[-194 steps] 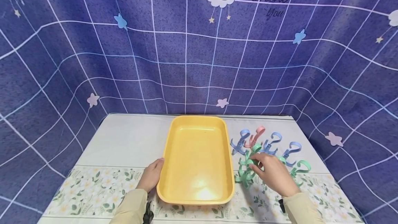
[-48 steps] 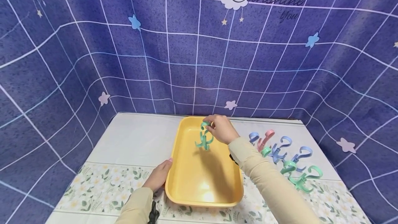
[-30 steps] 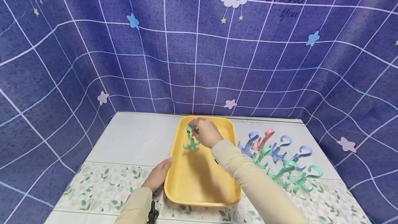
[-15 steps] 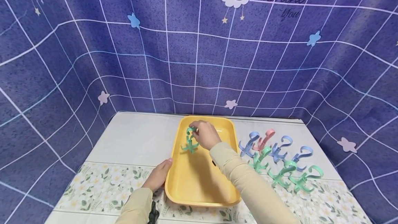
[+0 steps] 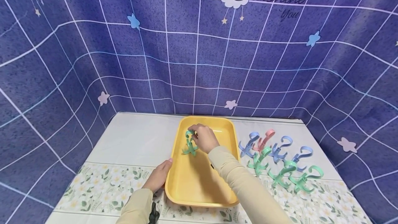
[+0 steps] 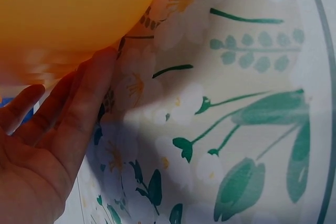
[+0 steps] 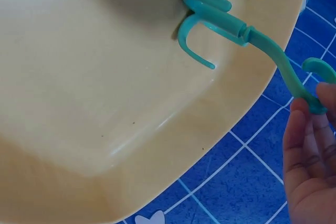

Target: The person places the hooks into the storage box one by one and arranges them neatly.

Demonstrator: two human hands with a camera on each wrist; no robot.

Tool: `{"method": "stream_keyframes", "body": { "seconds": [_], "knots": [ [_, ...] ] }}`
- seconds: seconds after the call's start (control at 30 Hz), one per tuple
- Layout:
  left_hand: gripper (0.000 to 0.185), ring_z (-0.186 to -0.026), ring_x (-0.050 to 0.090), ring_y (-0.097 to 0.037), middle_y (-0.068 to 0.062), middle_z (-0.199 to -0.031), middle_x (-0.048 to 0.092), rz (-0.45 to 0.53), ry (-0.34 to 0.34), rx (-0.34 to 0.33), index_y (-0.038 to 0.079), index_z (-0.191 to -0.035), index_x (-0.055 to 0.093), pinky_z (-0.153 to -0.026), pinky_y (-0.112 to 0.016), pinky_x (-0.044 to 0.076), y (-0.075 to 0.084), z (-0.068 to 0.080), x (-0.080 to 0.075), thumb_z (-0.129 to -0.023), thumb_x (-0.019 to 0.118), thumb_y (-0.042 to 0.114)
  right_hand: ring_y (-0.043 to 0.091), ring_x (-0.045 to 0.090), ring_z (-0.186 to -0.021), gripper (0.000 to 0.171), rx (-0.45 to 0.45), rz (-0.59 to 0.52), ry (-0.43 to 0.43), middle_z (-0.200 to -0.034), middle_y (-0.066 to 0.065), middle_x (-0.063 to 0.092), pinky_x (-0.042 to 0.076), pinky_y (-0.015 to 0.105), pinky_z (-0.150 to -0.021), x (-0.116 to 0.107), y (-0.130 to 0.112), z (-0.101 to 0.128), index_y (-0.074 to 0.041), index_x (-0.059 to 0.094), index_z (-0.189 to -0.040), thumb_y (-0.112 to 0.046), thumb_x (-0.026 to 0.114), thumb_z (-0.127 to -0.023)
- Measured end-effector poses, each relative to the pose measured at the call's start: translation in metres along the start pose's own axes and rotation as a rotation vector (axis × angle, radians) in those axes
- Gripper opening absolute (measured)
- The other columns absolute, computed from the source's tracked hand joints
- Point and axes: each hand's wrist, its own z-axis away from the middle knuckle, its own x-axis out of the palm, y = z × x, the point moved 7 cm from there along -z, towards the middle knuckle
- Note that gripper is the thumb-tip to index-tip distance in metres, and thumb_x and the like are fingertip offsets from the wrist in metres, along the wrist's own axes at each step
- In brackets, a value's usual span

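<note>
The person's right hand (image 5: pixel 203 138) reaches across into the far left part of the shallow yellow plastic tray (image 5: pixel 192 186) and pinches the curled top of a green plastic hook clip (image 5: pixel 189 143) between its fingertips, so the clip hangs down with its splayed prongs just at the tray's floor; the right wrist view shows the prongs against the pale yellow bottom near the tray's wall, though whether they quite touch I cannot tell. Holding it by the loop end looks like the easy way to set the pronged end down first. The left hand (image 5: pixel 159 175) lies with fairly straight fingers against the tray's near left corner, holding nothing; from the left wrist view the fingers (image 6: pixel 79 103) press along the tray's rounded underside where it meets the floral tablecloth (image 6: pixel 236 129), which I take to be there to keep the light tray from sliding. To the right of the tray, on the desk (image 5: pixel 130 137), the remaining plastic hook clips (image 5: pixel 276 155), blue, pink and green, lie grouped in a loose cluster, close by the right hand's side. A purple grid-patterned backdrop cloth (image 5: pixel 199 44) hangs behind.
</note>
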Motion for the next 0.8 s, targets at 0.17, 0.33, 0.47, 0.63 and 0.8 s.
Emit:
{"method": "stream_keyframes", "body": {
  "seconds": [0.17, 0.33, 0.47, 0.63, 0.8],
  "knots": [
    [0.069, -0.096, 0.068, -0.022, -0.011, -0.113, 0.070, -0.006, 0.005, 0.004, 0.001, -0.147, 0.050, -0.100, -0.054, 0.050, 0.001, 0.000, 0.000, -0.110, 0.027, 0.055, 0.015, 0.070, -0.077, 0.030, -0.003, 0.004, -0.016, -0.098, 0.006, 0.074, 0.059, 0.030, -0.070, 0.001, 0.004, 0.001, -0.007, 0.076, -0.113, 0.005, 0.076, -0.085],
    [0.070, -0.098, 0.067, -0.024, -0.013, -0.117, 0.069, -0.016, 0.008, -0.006, 0.001, -0.148, 0.049, -0.102, -0.057, 0.048, 0.000, -0.001, 0.001, -0.110, 0.026, 0.055, 0.018, 0.072, -0.081, 0.041, -0.012, 0.011, -0.048, -0.110, 0.008, 0.074, 0.060, 0.032, -0.072, 0.003, 0.009, 0.002, -0.007, 0.072, -0.123, 0.007, 0.074, -0.085],
    [0.072, -0.100, 0.067, -0.025, -0.014, -0.120, 0.069, -0.020, 0.004, -0.016, 0.001, -0.150, 0.047, -0.103, -0.058, 0.047, -0.001, -0.002, 0.003, -0.109, 0.025, 0.057, 0.024, 0.072, -0.088, 0.049, -0.032, 0.036, -0.053, -0.119, 0.011, 0.071, 0.061, 0.036, -0.075, 0.002, 0.010, 0.004, -0.008, 0.066, -0.133, 0.004, 0.076, -0.086],
    [0.073, -0.097, 0.067, -0.023, -0.013, -0.118, 0.069, -0.023, -0.001, -0.025, 0.002, -0.149, 0.048, -0.102, -0.058, 0.048, -0.002, -0.003, 0.004, -0.109, 0.025, 0.058, 0.024, 0.072, -0.090, 0.051, -0.050, 0.064, -0.037, -0.118, 0.010, 0.070, 0.061, 0.037, -0.074, -0.008, 0.006, 0.005, -0.010, 0.065, -0.135, -0.001, 0.080, -0.087],
    [0.074, -0.104, 0.067, -0.029, -0.015, -0.122, 0.068, -0.022, -0.002, -0.014, 0.001, -0.148, 0.048, -0.105, -0.060, 0.046, -0.002, -0.004, 0.003, -0.109, 0.025, 0.059, 0.025, 0.072, -0.094, 0.046, -0.065, 0.036, -0.029, -0.120, 0.009, 0.069, 0.061, 0.036, -0.073, -0.022, 0.000, 0.004, -0.010, 0.069, -0.130, 0.001, 0.079, -0.087]
  ]
}}
